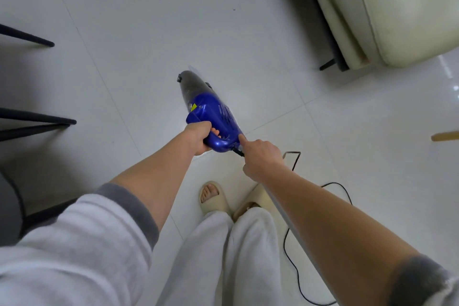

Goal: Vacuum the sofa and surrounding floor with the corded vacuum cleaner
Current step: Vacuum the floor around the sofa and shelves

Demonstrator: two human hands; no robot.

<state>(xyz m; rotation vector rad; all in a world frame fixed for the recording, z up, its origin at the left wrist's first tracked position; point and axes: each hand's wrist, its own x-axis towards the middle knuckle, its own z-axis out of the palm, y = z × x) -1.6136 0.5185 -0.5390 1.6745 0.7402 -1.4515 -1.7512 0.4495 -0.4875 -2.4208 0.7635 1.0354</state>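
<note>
A blue handheld vacuum cleaner (211, 112) with a grey nozzle points down and away over the white tiled floor (149, 32). My left hand (200, 135) grips its handle from the left. My right hand (260, 156) is at the vacuum's rear, index finger stretched onto the blue body, the other fingers curled where the black cord (290, 243) leaves it. The cord loops across the floor to the right of my legs. The cream sofa (397, 7) stands at the upper right, apart from the vacuum.
Black chair or table legs (37, 122) reach in from the left edge. A dark sofa leg (327, 64) sits under the sofa's corner. A wooden tip (444, 136) shows at the right edge. My feet in beige slippers (214, 197) stand below the vacuum.
</note>
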